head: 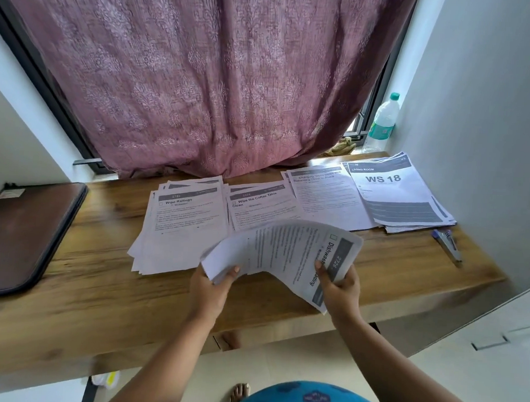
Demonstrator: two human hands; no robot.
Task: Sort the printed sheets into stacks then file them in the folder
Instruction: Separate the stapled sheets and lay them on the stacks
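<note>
Wooden desk [102, 272] — stacks headed "Wipe Railings" [183, 224], "WS 18" [394, 194] (LIVING ROOM).

folder [25, 236] cut by left edge, body text on stacks [187, 215] illegible

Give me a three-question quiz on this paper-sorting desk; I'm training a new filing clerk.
1. True or false: the brown zip folder lies closed at the wooden desk's left end.
2. How many stacks of printed sheets lie on the desk? A) two B) four C) six
3. Fill in: the left hand and right hand together hold a bent sheaf of printed sheets headed "____".

Key: 1 true; 2 B; 3 Dishwasher, partly hidden.
</note>
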